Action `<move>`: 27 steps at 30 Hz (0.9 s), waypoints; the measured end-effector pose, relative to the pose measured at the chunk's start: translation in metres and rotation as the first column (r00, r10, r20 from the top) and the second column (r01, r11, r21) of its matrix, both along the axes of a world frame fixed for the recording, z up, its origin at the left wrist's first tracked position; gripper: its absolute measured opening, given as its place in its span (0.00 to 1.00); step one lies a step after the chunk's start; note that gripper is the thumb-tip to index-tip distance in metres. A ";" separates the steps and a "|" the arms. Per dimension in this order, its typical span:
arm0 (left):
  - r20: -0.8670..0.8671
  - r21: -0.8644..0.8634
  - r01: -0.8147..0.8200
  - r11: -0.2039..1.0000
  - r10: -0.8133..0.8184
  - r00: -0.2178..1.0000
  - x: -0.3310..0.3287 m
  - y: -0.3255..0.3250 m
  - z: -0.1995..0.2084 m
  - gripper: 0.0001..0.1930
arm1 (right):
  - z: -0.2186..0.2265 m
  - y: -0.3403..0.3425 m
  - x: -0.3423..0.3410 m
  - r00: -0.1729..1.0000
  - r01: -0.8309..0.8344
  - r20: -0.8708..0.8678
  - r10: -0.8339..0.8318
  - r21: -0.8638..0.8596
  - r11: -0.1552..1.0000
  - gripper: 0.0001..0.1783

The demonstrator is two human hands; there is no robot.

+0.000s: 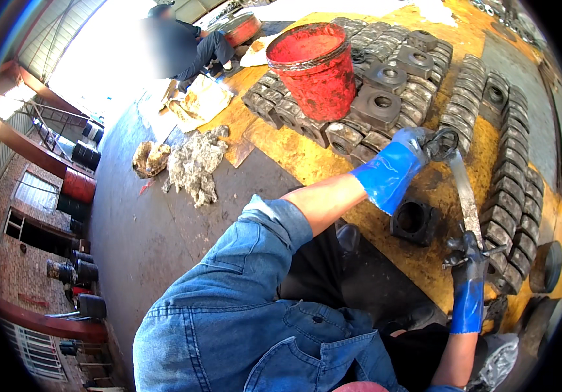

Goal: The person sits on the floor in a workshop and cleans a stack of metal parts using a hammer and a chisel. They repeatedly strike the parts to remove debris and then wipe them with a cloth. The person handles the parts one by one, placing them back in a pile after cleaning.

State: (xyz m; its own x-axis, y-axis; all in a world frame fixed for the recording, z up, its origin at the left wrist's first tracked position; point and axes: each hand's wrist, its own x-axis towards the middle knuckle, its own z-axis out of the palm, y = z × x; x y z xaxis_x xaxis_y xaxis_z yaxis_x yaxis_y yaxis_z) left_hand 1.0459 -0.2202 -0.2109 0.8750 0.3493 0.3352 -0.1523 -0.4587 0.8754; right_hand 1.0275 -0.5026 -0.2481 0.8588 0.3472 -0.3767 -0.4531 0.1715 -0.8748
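My left hand, in a blue glove, is closed round a dark ring-shaped piece. My right hand, in a grimy blue glove, grips the near end of a long flat metal strip. The strip's far end meets the ring beside my left hand; whether the two are joined I cannot tell. Below my left glove, a black square block with a round hole lies on the yellow floor sheet.
A red bucket stands among rows of dark metal blocks. More block rows run along the right. Grey rags lie on the dark floor at left. A person sits near a red tub at the back.
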 end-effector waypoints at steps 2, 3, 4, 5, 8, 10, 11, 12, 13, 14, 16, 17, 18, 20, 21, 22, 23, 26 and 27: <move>0.005 -0.036 0.009 0.999 -0.009 1.000 -0.002 -0.001 0.005 0.09 | 0.000 0.001 0.000 1.000 0.018 0.020 -0.018 -0.004 1.000 0.17; -0.009 -0.012 0.008 1.000 -0.008 1.000 -0.004 -0.002 0.009 0.09 | 0.002 0.000 0.000 1.000 0.018 0.024 -0.018 -0.003 1.000 0.17; -0.021 0.011 0.007 1.000 -0.007 1.000 -0.006 -0.003 0.013 0.09 | 0.004 -0.002 0.001 1.000 -0.001 0.017 0.001 0.006 1.000 0.18; -0.016 0.013 0.006 1.000 -0.006 1.000 -0.009 -0.004 0.017 0.09 | 0.006 -0.004 0.001 1.000 -0.019 0.012 0.019 0.016 1.000 0.19; 0.011 -0.004 0.073 0.997 -0.073 0.997 -0.014 -0.009 0.019 0.09 | 0.000 -0.008 0.004 1.000 0.006 -0.031 -0.006 -0.001 1.000 0.21; 0.100 0.119 -0.062 0.991 0.050 0.994 -0.009 -0.007 0.003 0.10 | -0.007 -0.014 0.006 0.998 -0.049 -0.036 0.049 -0.009 0.999 0.18; 0.168 -0.011 -0.015 1.000 0.017 0.986 -0.010 -0.005 0.002 0.10 | -0.007 -0.009 0.006 1.000 0.014 -0.007 -0.014 -0.031 0.999 0.18; 0.163 -0.022 -0.015 1.000 0.018 0.986 -0.012 -0.012 0.010 0.10 | -0.007 -0.010 0.003 0.997 0.073 0.011 -0.072 -0.061 0.995 0.18; 0.058 0.027 -0.006 1.000 0.004 0.998 -0.012 -0.011 0.017 0.10 | -0.006 -0.010 0.001 0.998 0.069 0.003 -0.069 -0.069 0.995 0.18; -0.051 0.074 0.010 0.997 -0.007 0.999 -0.012 -0.009 0.020 0.11 | -0.002 -0.010 0.001 0.999 0.047 0.018 -0.046 -0.032 0.998 0.18; 0.025 0.003 0.007 1.000 -0.007 1.000 -0.012 -0.006 0.018 0.10 | 0.008 -0.004 -0.001 0.997 0.014 0.070 -0.013 -0.007 1.000 0.18; -0.015 0.033 -0.003 0.999 0.004 1.000 -0.012 -0.004 0.017 0.10 | 0.012 -0.004 -0.001 0.999 -0.004 0.043 0.003 0.010 1.000 0.19; -0.053 0.062 -0.006 0.998 0.009 0.999 -0.011 -0.004 0.018 0.10 | 0.014 -0.006 -0.001 1.000 -0.014 0.019 0.013 0.028 1.000 0.21; -0.047 0.058 -0.018 0.998 0.021 0.999 -0.010 -0.005 0.018 0.09 | 0.009 -0.011 0.005 1.000 -0.012 0.013 0.011 0.027 1.000 0.21; -0.029 0.066 -0.013 0.998 0.014 0.999 -0.009 -0.004 0.018 0.09 | 0.006 -0.011 0.008 1.000 -0.010 0.015 0.010 0.036 0.999 0.21; -0.010 0.074 -0.007 0.997 0.008 1.000 -0.009 -0.003 0.018 0.09 | 0.005 -0.010 0.009 1.000 -0.012 0.010 0.012 0.036 0.999 0.21; 0.008 0.022 0.049 0.999 -0.049 0.999 -0.009 -0.003 0.017 0.09 | 0.006 -0.010 0.009 1.000 -0.002 0.002 0.002 0.024 1.000 0.20; 0.018 -0.017 0.058 0.998 -0.058 0.998 -0.012 -0.004 0.019 0.10 | 0.010 -0.011 0.010 1.000 0.007 -0.016 -0.006 0.029 1.000 0.19; 0.016 -0.018 0.056 0.998 -0.055 0.998 -0.013 -0.004 0.019 0.10 | 0.011 -0.013 0.011 1.000 0.009 -0.024 -0.009 0.027 1.000 0.19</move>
